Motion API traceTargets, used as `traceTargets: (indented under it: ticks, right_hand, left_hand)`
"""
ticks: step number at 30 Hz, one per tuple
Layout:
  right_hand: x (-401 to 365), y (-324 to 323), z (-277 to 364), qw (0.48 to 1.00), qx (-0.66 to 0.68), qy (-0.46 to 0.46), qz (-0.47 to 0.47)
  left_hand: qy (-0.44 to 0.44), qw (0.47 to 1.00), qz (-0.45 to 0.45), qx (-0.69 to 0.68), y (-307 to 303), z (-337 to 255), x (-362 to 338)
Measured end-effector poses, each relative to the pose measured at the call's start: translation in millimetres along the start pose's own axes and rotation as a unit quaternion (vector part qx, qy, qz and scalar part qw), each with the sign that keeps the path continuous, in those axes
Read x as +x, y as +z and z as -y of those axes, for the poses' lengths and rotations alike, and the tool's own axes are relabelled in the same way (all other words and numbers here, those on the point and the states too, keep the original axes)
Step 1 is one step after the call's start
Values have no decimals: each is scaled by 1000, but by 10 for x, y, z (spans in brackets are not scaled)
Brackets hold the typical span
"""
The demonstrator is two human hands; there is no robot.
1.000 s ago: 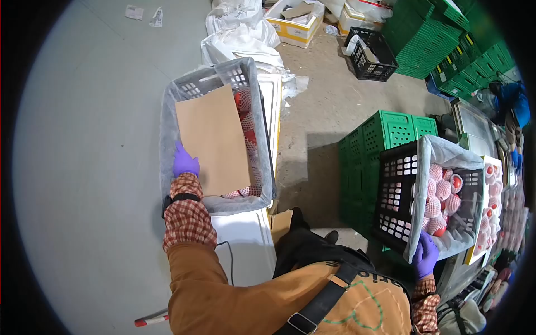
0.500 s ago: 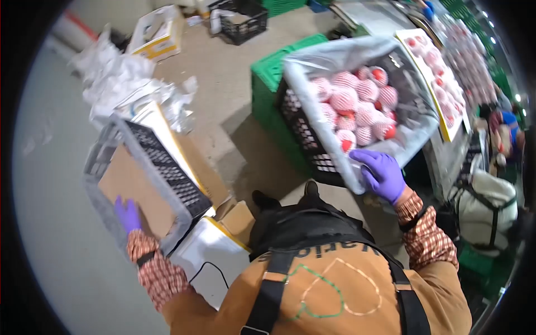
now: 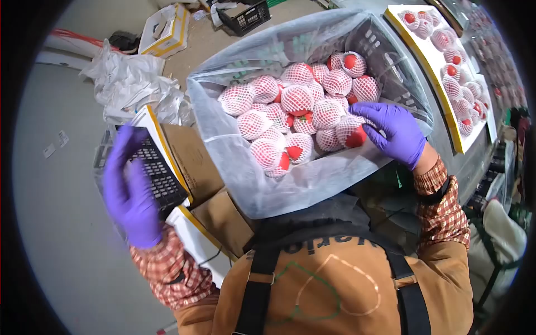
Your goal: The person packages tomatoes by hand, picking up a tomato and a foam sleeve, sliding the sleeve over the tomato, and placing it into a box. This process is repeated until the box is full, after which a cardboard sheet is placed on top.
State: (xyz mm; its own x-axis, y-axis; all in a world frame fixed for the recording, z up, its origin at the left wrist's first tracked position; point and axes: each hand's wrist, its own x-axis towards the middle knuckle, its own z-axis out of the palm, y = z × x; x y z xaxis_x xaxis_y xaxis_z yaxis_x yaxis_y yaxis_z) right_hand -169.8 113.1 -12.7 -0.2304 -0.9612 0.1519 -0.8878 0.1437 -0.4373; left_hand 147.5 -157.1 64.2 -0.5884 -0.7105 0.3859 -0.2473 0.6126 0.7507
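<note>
A crate lined with a translucent pale sheet (image 3: 329,187) holds several red fruits (image 3: 297,99), each in a white foam net; one shows a green leafy top. At the near right of the pile, my purple-gloved right hand (image 3: 395,133) has its thumb and fingers closed around a netted red fruit (image 3: 352,132). My left hand (image 3: 131,192), also purple-gloved and blurred by motion, is raised at the left with its fingers apart and nothing in them. Behind it a black crate (image 3: 162,173) is partly hidden.
A white tray with a yellow side (image 3: 421,67) holds more netted fruits beside the lined crate. Crumpled white sheeting (image 3: 131,84) lies at the left, below a white-and-yellow box (image 3: 166,30). Cardboard (image 3: 190,156) leans near the black crate. Another black crate (image 3: 244,17) stands farther back.
The lined crate now appears nearer and larger. My right hand has gone from its rim to a fruit inside. My left hand has lifted away from the black crate with the cardboard base.
</note>
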Motion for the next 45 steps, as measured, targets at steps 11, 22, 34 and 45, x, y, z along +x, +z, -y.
traceTargets:
  ticks: [11,22,34,45]
  right_hand:
    - [-197,-197,-765,994,96,5,-48]
    - [-173,-70,-819,991,119,-19,-58]
    - [-39,-257,-289,967,245,44,-48]
    - [279,183,403,768,626,136,-1]
  left_hand:
    - [-113,858,408,292,2951,521,288]
    - [-171,880,344,281,3185,677,154]
    - [-154,942,280,-103,2277,-378,179]
    - [-212,869,192,-404,1772,-571,-496]
